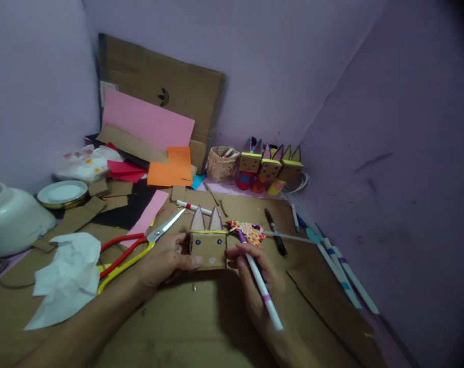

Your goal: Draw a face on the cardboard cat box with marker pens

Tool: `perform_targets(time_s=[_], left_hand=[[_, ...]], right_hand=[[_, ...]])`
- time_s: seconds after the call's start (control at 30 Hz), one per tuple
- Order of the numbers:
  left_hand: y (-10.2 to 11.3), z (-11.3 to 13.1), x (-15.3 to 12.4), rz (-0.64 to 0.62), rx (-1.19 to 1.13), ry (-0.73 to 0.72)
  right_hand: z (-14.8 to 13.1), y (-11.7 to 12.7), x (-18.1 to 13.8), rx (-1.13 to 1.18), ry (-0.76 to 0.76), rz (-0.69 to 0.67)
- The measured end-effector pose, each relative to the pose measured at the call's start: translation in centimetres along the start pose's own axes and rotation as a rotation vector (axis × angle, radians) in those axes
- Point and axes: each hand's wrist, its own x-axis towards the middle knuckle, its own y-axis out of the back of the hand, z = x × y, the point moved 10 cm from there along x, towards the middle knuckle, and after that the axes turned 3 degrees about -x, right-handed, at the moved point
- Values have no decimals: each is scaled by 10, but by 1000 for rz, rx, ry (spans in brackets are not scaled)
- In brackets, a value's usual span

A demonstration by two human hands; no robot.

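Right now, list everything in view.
box: 1, brown, centre
pen: 1, white, right of box
scissors: 1, red and yellow, left
tissue: 1, white, front left
glue gun: 1, multicoloured, behind pen
marker: 1, black, right
other pens: several, mostly white, behind box, right
basket: 1, tan, back
figures: 3, multicoloured, beside basket
panel: 1, brown, back
papers: several, pink, orange, red, black, back left
packet: 1, white, back left
lid: 1, white, left
jar: 1, white, far left
scraps: several, brown, left
base: 1, brown, underneath
walls: 3, lilac, around
left grip: 1, bare, on box
right grip: 1, bare, on pen
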Motion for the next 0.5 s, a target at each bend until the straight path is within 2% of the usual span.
perform_targets(time_s=[0.1,0.2,0.37,0.43,0.5], left_hand=[[0,-1,3,-5,-18,-38],[7,-3,4,35,-45,-76],[50,23,-24,411,-218,-347],[46,29,-32,378,-294,-369],[32,26,-34,257,-314,-313]], right_hand=[[1,4,2,100,-34,67],[-2,7,5,196,-106,68],[-11,5,8,468,-209,7],[-9,-1,8,546,-285,-28],[-3,-10,5,610,-372,-69]])
